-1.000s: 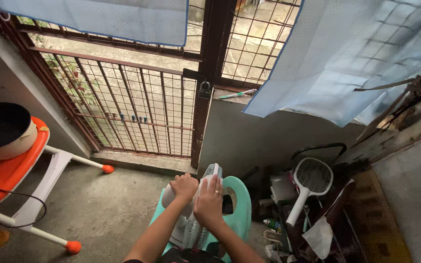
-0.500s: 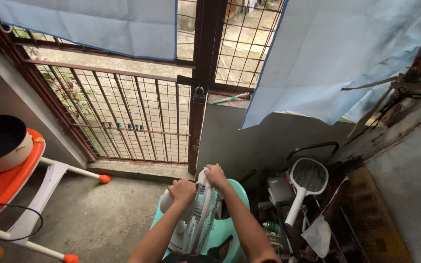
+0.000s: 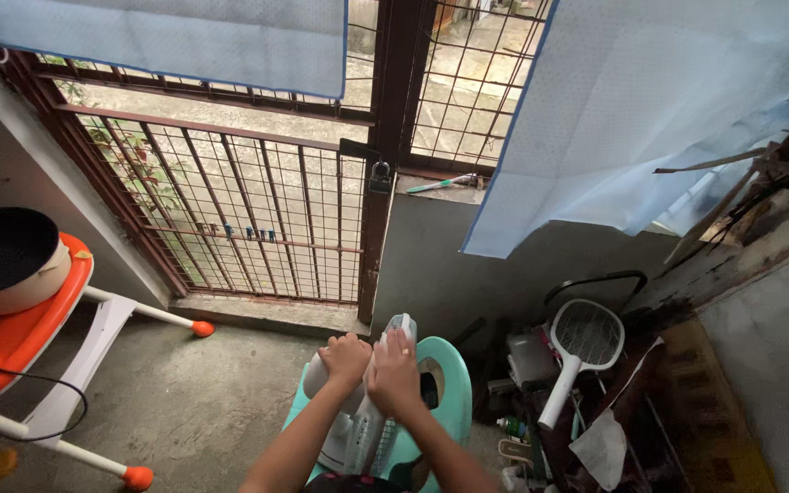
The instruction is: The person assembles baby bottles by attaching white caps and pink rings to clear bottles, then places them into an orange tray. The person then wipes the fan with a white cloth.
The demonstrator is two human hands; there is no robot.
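**Both hands on a white fan, set on a teal stool**

Head view, looking down into a concrete corner by a barred gate.

L hand (image 3: 344, 358) is curled over the upper left edge of a white fan (image 3: 358, 429), fingers wrapped round the housing. R hand (image 3: 393, 372) lies over the top/front of the same fan, fingers bent down across the grille, touching it; looks like a grasp too, though the palm side is hidden. Both forearms come up from the bottom edge and nearly meet at the fan.

The fan sits tilted on a teal plastic stool (image 3: 449, 383), w/ the stool's rim showing to the right of the R hand. Stool stands on the bare concrete floor (image 3: 194, 402), near the low grey wall.

Around it:
- Rust-brown metal gate (image 3: 230, 219) w/ wire mesh, straight ahead; a padlock (image 3: 380, 173) hangs at its post.
- Pale blue cloth (image 3: 632, 119) hangs at upper right, another piece at upper left.
- White racket-shaped bug zapper (image 3: 582, 342) leans in the clutter just right of the stool.
- Orange-and-white high chair (image 3: 20, 338) at far left, well apart from the hands, w/ a dark round pan (image 3: 2, 251) on its tray.
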